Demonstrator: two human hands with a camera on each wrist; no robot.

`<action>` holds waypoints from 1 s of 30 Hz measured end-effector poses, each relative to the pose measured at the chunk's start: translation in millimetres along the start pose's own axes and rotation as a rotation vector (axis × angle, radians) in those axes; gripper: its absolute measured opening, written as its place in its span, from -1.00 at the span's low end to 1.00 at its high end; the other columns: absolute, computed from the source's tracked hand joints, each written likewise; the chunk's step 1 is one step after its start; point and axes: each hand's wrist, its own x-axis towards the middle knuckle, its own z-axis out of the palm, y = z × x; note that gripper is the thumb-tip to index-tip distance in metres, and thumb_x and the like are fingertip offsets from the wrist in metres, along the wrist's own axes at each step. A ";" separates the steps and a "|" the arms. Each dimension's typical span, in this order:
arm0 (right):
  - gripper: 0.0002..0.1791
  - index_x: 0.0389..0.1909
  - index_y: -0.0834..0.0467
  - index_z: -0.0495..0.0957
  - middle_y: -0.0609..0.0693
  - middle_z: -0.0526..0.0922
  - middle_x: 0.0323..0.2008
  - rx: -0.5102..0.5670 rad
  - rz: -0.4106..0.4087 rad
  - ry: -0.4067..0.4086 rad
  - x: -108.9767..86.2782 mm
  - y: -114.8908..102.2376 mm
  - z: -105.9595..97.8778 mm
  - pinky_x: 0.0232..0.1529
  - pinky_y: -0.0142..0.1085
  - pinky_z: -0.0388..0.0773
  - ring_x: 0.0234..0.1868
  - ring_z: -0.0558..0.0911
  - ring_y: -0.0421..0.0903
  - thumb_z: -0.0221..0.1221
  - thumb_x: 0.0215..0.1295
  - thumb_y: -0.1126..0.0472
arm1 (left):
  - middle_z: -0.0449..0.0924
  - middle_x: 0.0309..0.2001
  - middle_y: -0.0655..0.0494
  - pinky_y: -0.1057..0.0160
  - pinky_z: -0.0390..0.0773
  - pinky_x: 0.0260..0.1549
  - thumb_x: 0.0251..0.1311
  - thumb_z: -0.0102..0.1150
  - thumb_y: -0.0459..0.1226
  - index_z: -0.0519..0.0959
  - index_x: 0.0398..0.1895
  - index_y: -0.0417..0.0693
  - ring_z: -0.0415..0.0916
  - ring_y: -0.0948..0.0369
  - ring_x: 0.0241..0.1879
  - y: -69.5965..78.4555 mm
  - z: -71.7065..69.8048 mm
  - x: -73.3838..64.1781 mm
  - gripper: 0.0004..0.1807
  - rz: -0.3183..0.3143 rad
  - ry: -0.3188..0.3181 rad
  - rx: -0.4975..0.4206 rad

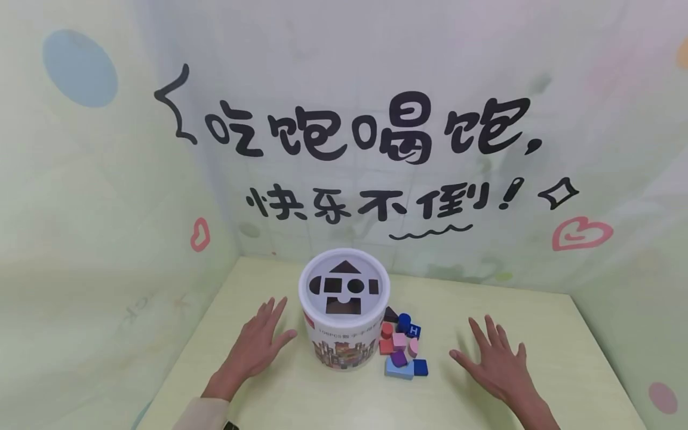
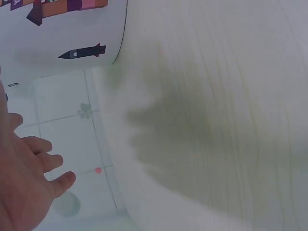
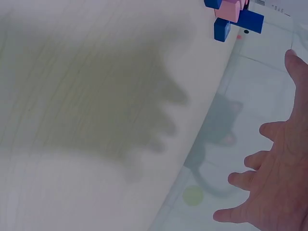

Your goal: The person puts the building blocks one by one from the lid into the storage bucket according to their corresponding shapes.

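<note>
A white bucket [image 1: 344, 334] with a shape-sorter lid [image 1: 322, 298] stands upright near the middle of the table; its lid has several cut-out holes. Beside it on the right lies a small group of coloured blocks, among them a light blue block [image 1: 399, 369], a purple block [image 1: 398, 358], a red cylinder [image 1: 387, 330] and a blue block marked H [image 1: 413, 331]. My left hand [image 1: 255, 346] hovers left of the bucket, fingers spread, holding nothing. To the right of the blocks is my right hand [image 1: 497, 364], also spread and touching nothing.
The pale wooden table [image 1: 301, 406] is bounded by a printed fabric wall [image 1: 344, 71] at the back and on both sides. Black lettering and coloured shapes decorate it. Both hands cast shadows on the tabletop.
</note>
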 end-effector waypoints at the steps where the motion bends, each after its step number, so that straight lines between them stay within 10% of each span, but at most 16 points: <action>1: 0.05 0.46 0.14 0.16 0.36 0.01 0.47 0.006 0.000 0.001 0.9 -0.8 -0.1 0.13 0.60 -0.13 0.40 0.07 0.45 -0.02 0.16 -0.53 | 0.06 0.47 -0.27 -0.40 0.14 0.25 0.35 -0.07 0.19 0.05 0.54 0.01 -0.03 -0.25 0.45 1.4 -1.4 0.7 -0.18 0.003 0.005 -0.021; 30: 0.02 0.45 0.22 0.19 0.42 0.18 0.39 0.082 -0.015 -0.078 13.6 -27.1 -9.9 0.12 0.45 0.24 0.31 0.28 0.44 -0.09 0.25 -0.49 | 0.35 0.35 -0.17 -0.24 0.36 0.22 0.52 -0.21 -0.11 0.11 0.51 -0.10 0.27 -0.15 0.34 39.2 -26.9 26.3 -0.42 0.019 0.139 -0.553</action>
